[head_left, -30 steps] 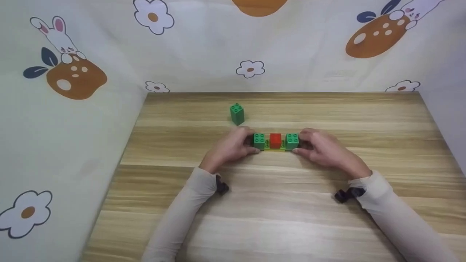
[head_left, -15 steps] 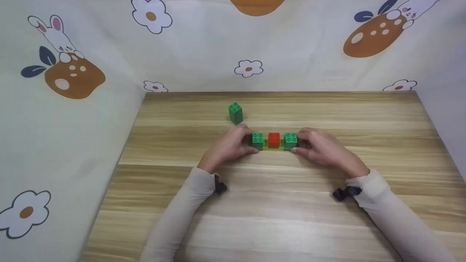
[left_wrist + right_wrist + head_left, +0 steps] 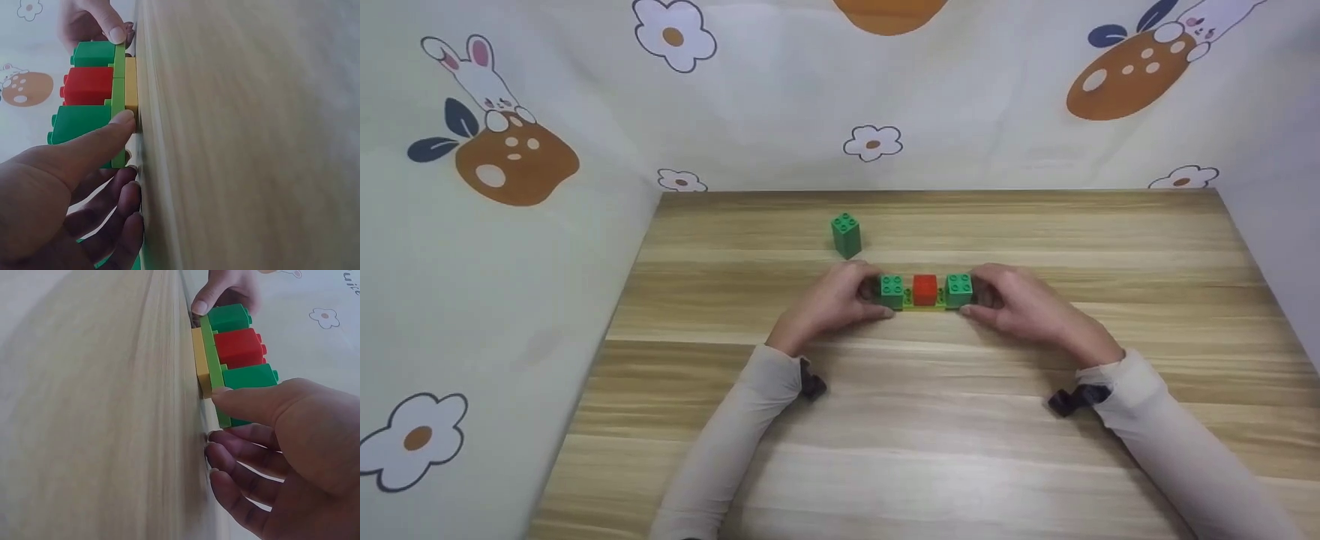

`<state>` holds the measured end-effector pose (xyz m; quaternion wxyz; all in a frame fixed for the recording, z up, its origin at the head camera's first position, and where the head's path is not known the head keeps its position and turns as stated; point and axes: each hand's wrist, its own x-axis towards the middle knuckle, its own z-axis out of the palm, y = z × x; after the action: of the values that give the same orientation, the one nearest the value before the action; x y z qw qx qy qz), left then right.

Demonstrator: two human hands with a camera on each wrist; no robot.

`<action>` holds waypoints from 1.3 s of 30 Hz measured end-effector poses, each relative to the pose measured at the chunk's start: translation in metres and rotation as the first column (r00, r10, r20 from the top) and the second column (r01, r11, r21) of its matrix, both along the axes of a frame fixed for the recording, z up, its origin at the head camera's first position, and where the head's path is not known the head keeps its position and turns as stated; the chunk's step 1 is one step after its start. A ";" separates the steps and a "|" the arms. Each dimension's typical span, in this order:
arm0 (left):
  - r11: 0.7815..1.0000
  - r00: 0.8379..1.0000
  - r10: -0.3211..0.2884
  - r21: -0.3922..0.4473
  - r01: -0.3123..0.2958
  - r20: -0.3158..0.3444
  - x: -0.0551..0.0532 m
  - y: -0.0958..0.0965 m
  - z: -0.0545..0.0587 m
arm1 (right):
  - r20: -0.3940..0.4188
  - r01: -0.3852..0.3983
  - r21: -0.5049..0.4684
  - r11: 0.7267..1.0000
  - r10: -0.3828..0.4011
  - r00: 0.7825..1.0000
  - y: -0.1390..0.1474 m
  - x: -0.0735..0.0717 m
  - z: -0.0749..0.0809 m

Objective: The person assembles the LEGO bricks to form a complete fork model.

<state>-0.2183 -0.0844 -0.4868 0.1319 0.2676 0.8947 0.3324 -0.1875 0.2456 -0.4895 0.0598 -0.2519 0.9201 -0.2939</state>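
Observation:
A small block build stands on the table between my two hands. Its base is a yellow block with flat light-green plates across it. On the plates stand a red block in the middle and a green block at either end, the left green block and the right green block. My left hand grips the left end, thumb along the near side of the plate. My right hand grips the right end in the same way, its other fingers behind and below.
A tall green block stands alone on the wooden table, behind my left hand. A patterned white wall covering closes off the back and the sides. Each wrist wears a black camera mount.
Both hands keep their grip on the ends of the build, which stays in place. Only the head view shifts slightly.

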 end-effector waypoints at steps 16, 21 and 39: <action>0.984 0.989 0.062 0.172 -0.038 -0.135 -0.009 -0.018 0.047 | -0.005 0.020 -0.008 1.000 -0.020 1.000 0.000 -0.001 0.001; 0.910 0.909 0.341 0.329 -0.254 -0.242 -0.020 -0.020 0.046 | -0.034 0.015 -0.016 1.000 -0.016 0.999 -0.001 -0.001 -0.001; 0.845 0.894 0.441 0.370 -0.385 -0.075 -0.043 -0.025 0.007 | 0.021 0.012 -0.089 0.996 -0.010 1.000 0.000 -0.002 -0.007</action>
<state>-0.2618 -0.1096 -0.4799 -0.0631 0.1124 0.8662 0.4827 -0.1899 0.2459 -0.4961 0.0564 -0.2461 0.9068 -0.3377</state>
